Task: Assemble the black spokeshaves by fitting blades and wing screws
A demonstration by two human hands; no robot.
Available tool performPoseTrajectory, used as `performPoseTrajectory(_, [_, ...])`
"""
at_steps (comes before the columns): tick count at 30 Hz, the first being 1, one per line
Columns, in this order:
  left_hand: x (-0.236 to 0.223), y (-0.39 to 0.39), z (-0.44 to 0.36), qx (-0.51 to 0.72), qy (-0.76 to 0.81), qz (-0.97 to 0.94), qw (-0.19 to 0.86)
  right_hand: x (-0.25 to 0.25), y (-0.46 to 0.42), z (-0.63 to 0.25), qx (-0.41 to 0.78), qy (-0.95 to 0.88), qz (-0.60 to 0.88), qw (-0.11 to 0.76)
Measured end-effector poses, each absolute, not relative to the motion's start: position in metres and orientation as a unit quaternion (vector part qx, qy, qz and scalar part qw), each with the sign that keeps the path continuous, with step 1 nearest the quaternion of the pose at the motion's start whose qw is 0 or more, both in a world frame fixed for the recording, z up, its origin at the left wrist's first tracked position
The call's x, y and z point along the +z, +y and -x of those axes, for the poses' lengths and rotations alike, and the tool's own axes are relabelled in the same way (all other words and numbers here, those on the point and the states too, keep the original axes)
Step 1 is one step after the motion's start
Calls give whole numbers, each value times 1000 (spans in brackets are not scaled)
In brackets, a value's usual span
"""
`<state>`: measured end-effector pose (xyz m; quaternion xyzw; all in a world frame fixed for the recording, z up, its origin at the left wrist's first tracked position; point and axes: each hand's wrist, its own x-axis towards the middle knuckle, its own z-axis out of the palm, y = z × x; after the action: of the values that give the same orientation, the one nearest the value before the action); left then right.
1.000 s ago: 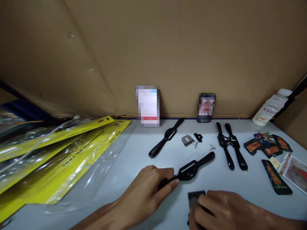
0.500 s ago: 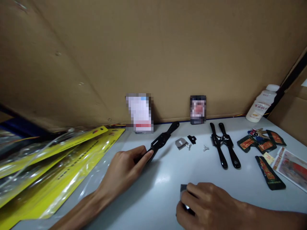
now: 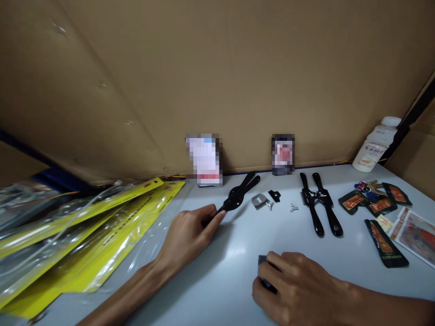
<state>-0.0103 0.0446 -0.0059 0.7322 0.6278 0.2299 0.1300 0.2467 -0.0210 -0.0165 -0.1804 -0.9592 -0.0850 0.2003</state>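
Note:
My left hand [image 3: 192,231] is closed round one handle of a black spokeshave [image 3: 234,199], its body and far end reaching up and right. Two handle ends show there, close together; whether a second spokeshave lies beneath, I cannot tell. Curled on the table, my right hand [image 3: 292,283] grips a small flat grey-and-black piece [image 3: 262,260], mostly hidden by the fingers. Between the hands and the back lie a slotted grey blade [image 3: 258,201], a small black cap plate [image 3: 274,195] and silver thumbscrews [image 3: 294,208]. Right of them rest two black spokeshaves [image 3: 316,199], side by side.
Yellow-backed clear packages [image 3: 136,226] fan out at left. Two blurred upright items, a pale screen-like one [image 3: 205,158] and a darker one [image 3: 283,155], lean on the cardboard wall [image 3: 231,81]. A white bottle [image 3: 375,145], keys [image 3: 369,188] and dark sachets [image 3: 385,244] stand or lie at right.
In my left hand the spokeshave has turned, so its body shows a different face and a second handle end appears beside it. My right hand stays almost in place. The view has shifted slightly.

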Motion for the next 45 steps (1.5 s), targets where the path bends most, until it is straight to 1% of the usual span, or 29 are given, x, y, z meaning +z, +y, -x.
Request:
performPoseTrajectory(7, [-2, 39, 11, 261, 615, -729, 150, -9, -20, -248, -51, -972, 204, 105])
performPoseTrajectory(14, [0, 34, 11, 285, 597, -731, 165, -4, -8, -256, -67, -959, 265, 76])
performPoseTrajectory(18, [-2, 33, 10, 300, 577, -742, 164, -2, -1, -261, -67, -957, 276, 60])
performPoseTrajectory(20, [-2, 32, 10, 308, 559, -754, 154, -2, 3, -264, -70, -959, 264, 78])
performPoseTrajectory(21, [-2, 32, 10, 312, 548, -763, 146, -1, 5, -265, -75, -957, 260, 103])
performPoseTrajectory(22, [-1, 31, 11, 315, 534, -773, 136, 1, 7, -267, -84, -951, 261, 141])
performPoseTrajectory(25, [0, 28, 12, 327, 470, -814, 95, 9, 16, -274, -147, -895, 308, 288])
performPoseTrajectory(26, [1, 27, 12, 331, 441, -830, 80, 12, 20, -277, -170, -873, 328, 319])
performPoseTrajectory(27, [1, 25, 11, 335, 409, -847, 64, 15, 23, -279, -188, -859, 341, 331])
performPoseTrajectory(28, [2, 24, 10, 338, 375, -862, 47, 18, 25, -281, -201, -856, 349, 324])
performPoseTrajectory(31, [4, 19, 9, 349, 283, -893, -3, 21, 31, -286, -204, -889, 328, 247])
performPoseTrajectory(33, [6, 17, 9, 358, 249, -899, -36, 19, 33, -287, -197, -908, 305, 207])
performPoseTrajectory(36, [7, 18, 13, 377, 243, -890, -76, 13, 33, -288, -188, -917, 291, 197])
performPoseTrajectory(38, [8, 22, 16, 421, 292, -856, -72, 10, 32, -287, -163, -911, 298, 234])
performPoseTrajectory(41, [9, 29, 18, 548, 388, -741, 35, 8, 27, -280, -57, -874, 336, 345])
performPoseTrajectory(43, [10, 30, 14, 583, 407, -696, 100, 9, 20, -273, 82, -823, 381, 414])
performPoseTrajectory(45, [10, 23, 3, 549, 406, -719, 126, 11, 9, -263, 266, -754, 407, 442])
